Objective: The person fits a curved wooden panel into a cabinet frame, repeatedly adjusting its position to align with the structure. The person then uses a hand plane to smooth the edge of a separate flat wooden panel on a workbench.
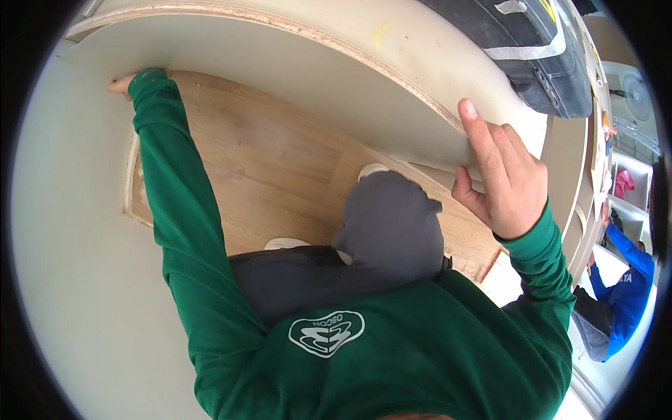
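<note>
A large cream-white board [336, 77] arcs across the top of the view with its raw chipboard edge showing. My right hand [505, 178] presses against the board's lower right edge, index finger up along it, thumb under it. My left hand [122, 84] reaches far out at the upper left, mostly hidden by its green sleeve, with fingertips on the board's left corner. Below lie a wooden floor [280, 168], my dark trousers [378, 231] and white shoes [371, 169].
A pale wall panel [77, 266] fills the left side. A black case [539, 49] with tape rests at the upper right. A person in a blue top [626, 287] stands at the right edge near white shelving [630, 168].
</note>
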The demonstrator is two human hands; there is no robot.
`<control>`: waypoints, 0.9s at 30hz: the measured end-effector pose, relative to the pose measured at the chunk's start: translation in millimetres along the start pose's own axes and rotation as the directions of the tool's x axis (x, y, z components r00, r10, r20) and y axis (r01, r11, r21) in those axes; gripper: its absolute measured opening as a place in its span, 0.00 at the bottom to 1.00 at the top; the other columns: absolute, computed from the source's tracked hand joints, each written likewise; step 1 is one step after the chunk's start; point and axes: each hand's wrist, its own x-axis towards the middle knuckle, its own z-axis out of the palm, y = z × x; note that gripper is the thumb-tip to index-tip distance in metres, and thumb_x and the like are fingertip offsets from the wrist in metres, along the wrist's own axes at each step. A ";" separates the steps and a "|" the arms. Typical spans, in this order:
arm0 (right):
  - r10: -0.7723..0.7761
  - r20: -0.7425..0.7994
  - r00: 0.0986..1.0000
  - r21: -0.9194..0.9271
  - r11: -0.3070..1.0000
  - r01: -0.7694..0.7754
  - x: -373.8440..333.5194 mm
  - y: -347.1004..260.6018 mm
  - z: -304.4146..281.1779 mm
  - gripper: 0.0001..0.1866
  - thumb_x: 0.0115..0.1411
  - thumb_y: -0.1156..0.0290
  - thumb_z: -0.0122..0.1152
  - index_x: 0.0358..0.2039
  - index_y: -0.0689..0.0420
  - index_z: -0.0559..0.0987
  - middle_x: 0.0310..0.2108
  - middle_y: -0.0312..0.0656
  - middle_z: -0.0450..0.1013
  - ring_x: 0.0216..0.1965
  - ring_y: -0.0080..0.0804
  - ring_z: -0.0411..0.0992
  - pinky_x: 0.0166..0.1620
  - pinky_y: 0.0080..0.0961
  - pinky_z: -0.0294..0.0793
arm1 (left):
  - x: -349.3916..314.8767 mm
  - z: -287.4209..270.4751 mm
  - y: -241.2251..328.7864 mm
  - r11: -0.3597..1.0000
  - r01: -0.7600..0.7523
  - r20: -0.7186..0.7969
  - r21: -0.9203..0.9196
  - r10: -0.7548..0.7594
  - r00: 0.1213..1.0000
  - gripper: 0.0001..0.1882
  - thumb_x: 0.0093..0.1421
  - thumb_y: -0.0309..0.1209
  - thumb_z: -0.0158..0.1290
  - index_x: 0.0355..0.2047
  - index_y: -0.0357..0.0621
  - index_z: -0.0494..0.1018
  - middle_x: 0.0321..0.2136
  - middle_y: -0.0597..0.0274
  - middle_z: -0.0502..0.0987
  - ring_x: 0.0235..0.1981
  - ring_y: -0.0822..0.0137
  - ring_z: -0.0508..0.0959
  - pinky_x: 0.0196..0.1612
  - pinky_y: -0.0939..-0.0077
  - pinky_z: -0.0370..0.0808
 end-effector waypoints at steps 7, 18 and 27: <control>-0.025 -0.043 0.999 -0.024 0.999 0.024 -0.5 0.5 9.4 0.46 0.38 0.73 0.75 0.62 0.52 0.68 0.38 0.42 0.73 0.31 0.36 0.72 0.30 0.29 0.76 | 24.2 -9.7 -22.4 0.997 -0.054 0.070 -0.053 0.057 0.996 0.32 0.62 0.51 0.34 0.51 0.39 0.72 0.51 0.48 0.74 0.49 0.48 0.76 0.52 0.53 0.74; -0.046 -0.010 0.999 0.037 0.998 0.046 0.5 -1.8 1.8 0.38 0.42 0.72 0.73 0.58 0.42 0.73 0.41 0.43 0.70 0.26 0.36 0.70 0.29 0.30 0.74 | 35.5 -16.3 -28.7 0.999 0.012 0.098 -0.035 -0.009 0.995 0.32 0.62 0.51 0.35 0.51 0.39 0.73 0.50 0.49 0.76 0.47 0.49 0.76 0.50 0.54 0.74; 0.057 -0.193 0.980 -0.067 0.995 -0.071 4.4 -20.2 1.0 0.38 0.40 0.75 0.74 0.56 0.42 0.77 0.30 0.37 0.61 0.30 0.31 0.63 0.33 0.27 0.70 | 26.8 -22.0 -25.8 0.996 0.085 0.020 -0.029 -0.085 0.996 0.29 0.60 0.51 0.41 0.47 0.40 0.76 0.47 0.52 0.78 0.44 0.52 0.78 0.46 0.56 0.75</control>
